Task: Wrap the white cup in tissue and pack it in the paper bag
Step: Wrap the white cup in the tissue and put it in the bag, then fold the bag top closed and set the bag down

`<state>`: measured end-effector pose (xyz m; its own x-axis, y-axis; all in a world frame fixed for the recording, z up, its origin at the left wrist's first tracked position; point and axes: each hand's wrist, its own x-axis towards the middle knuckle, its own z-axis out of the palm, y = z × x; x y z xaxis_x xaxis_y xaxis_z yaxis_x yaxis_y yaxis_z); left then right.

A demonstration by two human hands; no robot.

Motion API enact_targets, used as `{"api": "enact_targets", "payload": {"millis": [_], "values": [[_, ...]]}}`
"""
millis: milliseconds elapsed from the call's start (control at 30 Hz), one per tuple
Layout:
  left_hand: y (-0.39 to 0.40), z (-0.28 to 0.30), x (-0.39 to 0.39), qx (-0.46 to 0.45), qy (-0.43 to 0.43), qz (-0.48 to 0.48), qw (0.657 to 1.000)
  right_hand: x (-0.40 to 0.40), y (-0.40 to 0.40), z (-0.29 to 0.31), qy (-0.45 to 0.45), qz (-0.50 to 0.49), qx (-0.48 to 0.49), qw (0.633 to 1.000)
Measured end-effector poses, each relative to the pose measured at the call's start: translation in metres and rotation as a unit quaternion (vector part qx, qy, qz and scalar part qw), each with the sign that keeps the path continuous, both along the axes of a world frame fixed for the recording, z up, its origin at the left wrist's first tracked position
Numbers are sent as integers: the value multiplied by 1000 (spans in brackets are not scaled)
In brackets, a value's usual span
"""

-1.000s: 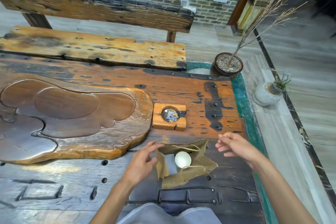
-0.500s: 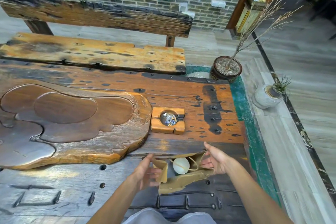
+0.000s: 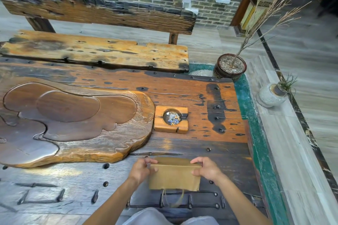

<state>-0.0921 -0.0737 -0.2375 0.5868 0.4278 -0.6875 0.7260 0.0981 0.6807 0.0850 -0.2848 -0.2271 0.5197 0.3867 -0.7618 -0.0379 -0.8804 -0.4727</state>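
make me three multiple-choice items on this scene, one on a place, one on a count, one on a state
1. Where is the square wooden ashtray?
A. right of the carved wooden tea tray
B. on the bench
C. inside the bag

2. How many hands hold the brown paper bag?
A. none
B. one
C. two

3. What state is the bag's top in?
A. wide open
B. folded over shut
C. torn off

Answers: 1 A, the ashtray sits just off the tray's right edge. 2 C, the left hand and right hand grip opposite ends. 3 B, a flat fold covers the top and no white cup shows.
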Motion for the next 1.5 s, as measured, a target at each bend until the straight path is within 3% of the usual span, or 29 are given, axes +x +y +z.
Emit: {"api": "enact_targets", "payload": {"millis": [100,267,567,833,967,1100,1200,1333,1500], "values": [[0,-7,-1,138,16,-121,983,-9,1,-1,-107,67,-15,992],[-8,-7,18,177,22,-247,953,-21,22,-9,-169,222,-16,960],[-7,-17,37,289,17,-301,909,-14,51,-22,-184,338,9,923],[8,-21,18,246,28,-194,949,11,-3,-25,-106,198,66,972],[8,-21,14,158,17,-127,979,7,-11,-31,-96,52,73,991],[5,-32,10,90,-20,-47,995,-5,-16,-34,-46,-105,112,987],[-3,-33,4,80,-41,-21,996,-11,-17,-32,-41,-100,122,987],[-8,-38,3,51,-35,24,998,-10,-17,-27,-91,-68,93,989],[2,-21,11,85,-70,28,994,1,-9,-11,-166,-24,77,983]]}}
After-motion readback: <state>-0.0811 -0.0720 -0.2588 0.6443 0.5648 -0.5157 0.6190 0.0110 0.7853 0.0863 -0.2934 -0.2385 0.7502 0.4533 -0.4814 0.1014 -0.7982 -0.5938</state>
